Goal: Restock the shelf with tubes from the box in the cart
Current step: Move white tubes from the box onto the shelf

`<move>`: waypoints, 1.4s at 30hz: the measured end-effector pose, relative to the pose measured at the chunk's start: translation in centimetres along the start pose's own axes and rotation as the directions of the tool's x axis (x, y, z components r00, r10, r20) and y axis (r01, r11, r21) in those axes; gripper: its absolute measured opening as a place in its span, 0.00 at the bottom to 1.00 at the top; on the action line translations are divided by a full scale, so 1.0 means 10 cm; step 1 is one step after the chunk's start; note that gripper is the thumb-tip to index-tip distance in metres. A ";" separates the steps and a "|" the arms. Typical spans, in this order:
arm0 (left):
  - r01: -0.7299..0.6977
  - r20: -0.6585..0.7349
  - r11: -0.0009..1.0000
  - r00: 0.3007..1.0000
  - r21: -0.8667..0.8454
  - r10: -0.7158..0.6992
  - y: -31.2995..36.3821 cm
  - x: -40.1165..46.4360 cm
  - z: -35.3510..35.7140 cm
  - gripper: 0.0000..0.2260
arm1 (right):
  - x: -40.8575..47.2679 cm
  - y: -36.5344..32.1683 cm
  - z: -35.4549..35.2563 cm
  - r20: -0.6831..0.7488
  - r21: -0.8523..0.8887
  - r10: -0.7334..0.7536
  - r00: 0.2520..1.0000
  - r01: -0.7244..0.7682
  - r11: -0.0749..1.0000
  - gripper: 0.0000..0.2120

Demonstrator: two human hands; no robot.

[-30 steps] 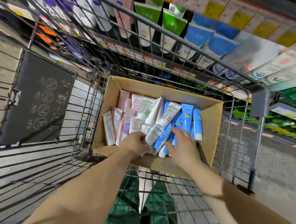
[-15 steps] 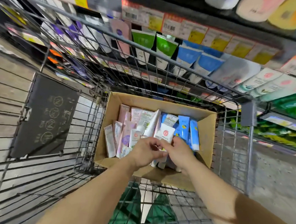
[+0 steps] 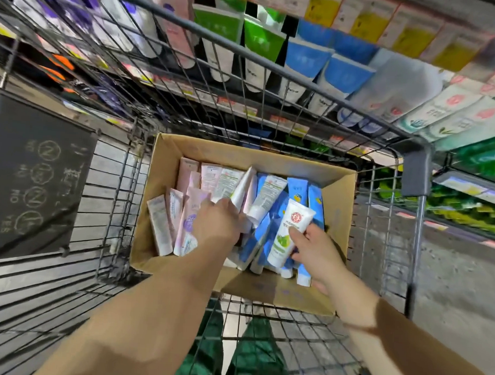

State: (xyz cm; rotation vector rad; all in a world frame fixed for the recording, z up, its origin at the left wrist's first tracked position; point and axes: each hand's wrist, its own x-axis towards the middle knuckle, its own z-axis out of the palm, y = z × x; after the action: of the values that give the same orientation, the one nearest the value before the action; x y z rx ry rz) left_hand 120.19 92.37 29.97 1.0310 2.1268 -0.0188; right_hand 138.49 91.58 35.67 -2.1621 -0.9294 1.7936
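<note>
An open cardboard box (image 3: 337, 197) sits in the wire cart (image 3: 116, 197), filled with several pink, white and blue tubes. My right hand (image 3: 314, 251) grips a white tube with a red emblem and green picture (image 3: 288, 232), raised a little above the blue tubes (image 3: 314, 199). My left hand (image 3: 218, 220) reaches down among the white tubes (image 3: 266, 197) in the middle of the box; its fingers are hidden, so whether it holds one cannot be told. Pink tubes (image 3: 179, 215) lie at the box's left. The shelf (image 3: 247, 61) beyond the cart holds rows of green, blue and white tubes.
A dark child-seat flap with printed symbols (image 3: 32, 176) hangs on the cart's left side. The cart's front rail (image 3: 276, 59) crosses between box and shelf. Price tags (image 3: 364, 18) line the upper shelf edge. Green trousers (image 3: 248, 359) show below through the cart's floor.
My right hand has drawn the white tube out and apart from the left hand. My left hand has moved deeper into the middle of the box. The view shifted slightly.
</note>
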 end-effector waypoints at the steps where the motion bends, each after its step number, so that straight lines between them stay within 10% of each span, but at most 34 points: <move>1: -0.001 -0.025 1.000 1.000 0.020 0.001 0.03 -0.02 -0.01 0.16 | 0.00 0.00 0.00 0.001 0.007 0.000 1.000 0.000 1.000 0.06; 10: -0.012 -0.011 0.980 1.000 -0.201 0.010 -0.12 -0.26 -0.02 0.06 | -0.08 -0.09 -0.02 0.033 0.058 -0.017 0.999 0.015 0.998 0.06; 22: -0.028 0.191 0.794 0.965 -0.607 0.180 -0.05 -0.77 -0.76 0.35 | -0.51 -0.46 -0.09 0.198 0.316 0.076 0.977 -0.137 0.939 0.15; 42: -0.653 0.167 0.492 0.495 -0.575 0.853 2.63 -2.97 -1.19 0.24 | -2.58 -0.76 -2.78 -0.231 0.506 -0.421 0.877 0.478 0.719 0.10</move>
State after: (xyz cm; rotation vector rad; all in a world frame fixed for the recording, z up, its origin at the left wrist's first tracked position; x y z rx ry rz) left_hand 142.06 94.14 65.07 1.4527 1.0005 0.6103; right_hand 159.87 89.81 67.78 -1.4844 -0.7127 1.4556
